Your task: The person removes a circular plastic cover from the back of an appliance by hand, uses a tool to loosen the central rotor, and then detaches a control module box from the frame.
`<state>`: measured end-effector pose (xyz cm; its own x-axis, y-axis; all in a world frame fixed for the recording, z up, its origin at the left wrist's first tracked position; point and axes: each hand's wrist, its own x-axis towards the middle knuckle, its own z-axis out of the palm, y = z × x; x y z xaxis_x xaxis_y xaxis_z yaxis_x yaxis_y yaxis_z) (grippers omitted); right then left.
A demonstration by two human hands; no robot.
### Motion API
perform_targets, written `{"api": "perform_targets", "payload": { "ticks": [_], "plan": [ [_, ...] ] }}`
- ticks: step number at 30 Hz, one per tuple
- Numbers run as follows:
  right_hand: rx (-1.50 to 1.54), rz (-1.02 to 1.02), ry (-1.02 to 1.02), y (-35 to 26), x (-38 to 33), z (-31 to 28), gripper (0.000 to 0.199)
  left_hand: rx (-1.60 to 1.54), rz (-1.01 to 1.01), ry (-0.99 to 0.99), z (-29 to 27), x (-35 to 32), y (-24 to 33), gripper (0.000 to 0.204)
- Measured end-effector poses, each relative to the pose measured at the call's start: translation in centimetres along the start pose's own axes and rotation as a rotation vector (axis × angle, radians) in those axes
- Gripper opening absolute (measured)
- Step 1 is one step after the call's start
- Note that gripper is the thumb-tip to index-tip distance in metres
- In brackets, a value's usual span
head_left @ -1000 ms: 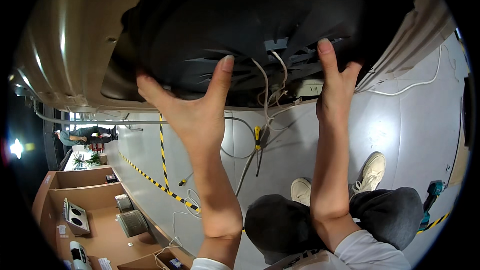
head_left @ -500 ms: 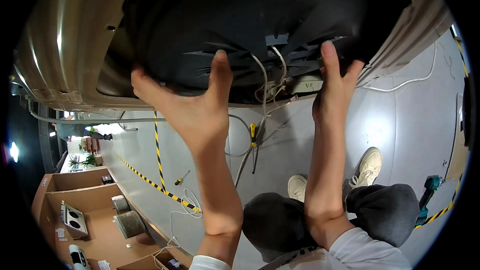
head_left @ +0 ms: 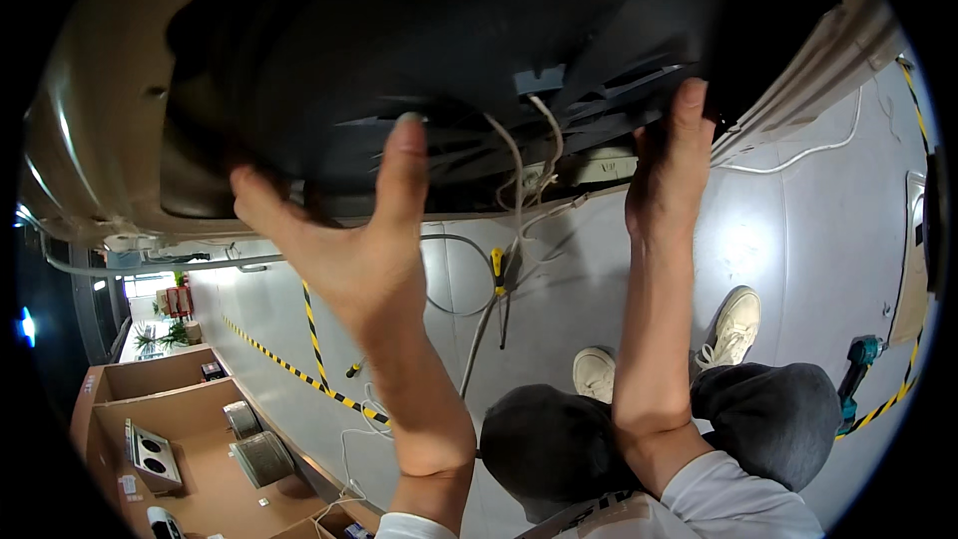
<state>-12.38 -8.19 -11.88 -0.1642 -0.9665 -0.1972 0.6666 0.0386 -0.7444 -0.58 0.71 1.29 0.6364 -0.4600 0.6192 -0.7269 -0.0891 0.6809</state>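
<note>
A large black panel [head_left: 419,50] with ribbed slats fills the upper part of the view, set under a beige body shell [head_left: 80,90]. My left hand [head_left: 344,240] presses flat against the panel's lower edge, fingers spread. My right hand [head_left: 674,165] reaches up at the panel's right end, fingers hooked on its edge. White wires [head_left: 519,155] hang from the panel between my hands.
A yellow-handled screwdriver [head_left: 496,269] and cables lie on the grey floor below. A teal power drill [head_left: 860,354] rests at the right. Yellow-black floor tape [head_left: 289,369] runs past a wooden bench [head_left: 190,439] at lower left. My knees and white shoes [head_left: 733,324] are below.
Both hands have stayed pressed to the panel. The view has drawn closer, so the panel and hands fill more of the picture.
</note>
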Motion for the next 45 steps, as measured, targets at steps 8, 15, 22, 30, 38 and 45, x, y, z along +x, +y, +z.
{"api": "perform_targets", "payload": {
  "ticks": [8,15,22,30,38,45],
  "plan": [
    [0.050,0.069,0.036,-0.6,0.1,0.6,0.066,0.133,-0.029,-0.034,-0.4,0.5,0.3,0.092],
    [0.156,0.080,0.045,-1.1,0.0,1.5,0.057,0.066,-0.006,-0.036,-0.7,1.1,-0.7,0.071],
    [0.195,0.265,0.115,-2.8,-0.6,1.7,0.046,-0.011,-0.029,-0.033,-0.8,0.5,-0.9,0.061],
    [0.358,0.207,-0.034,-0.5,-1.0,-0.4,0.040,-0.017,-0.001,0.071,-0.1,-0.5,-1.1,0.054],
    [-0.200,-0.237,-0.031,0.6,-5.9,-0.7,0.031,-0.141,-0.150,0.149,0.5,-4.4,-0.6,0.031],
    [-0.811,-0.558,-0.256,-0.8,-7.9,3.5,0.050,-0.215,-0.343,-0.250,-0.1,-6.0,-4.3,0.021]
  ]
}}
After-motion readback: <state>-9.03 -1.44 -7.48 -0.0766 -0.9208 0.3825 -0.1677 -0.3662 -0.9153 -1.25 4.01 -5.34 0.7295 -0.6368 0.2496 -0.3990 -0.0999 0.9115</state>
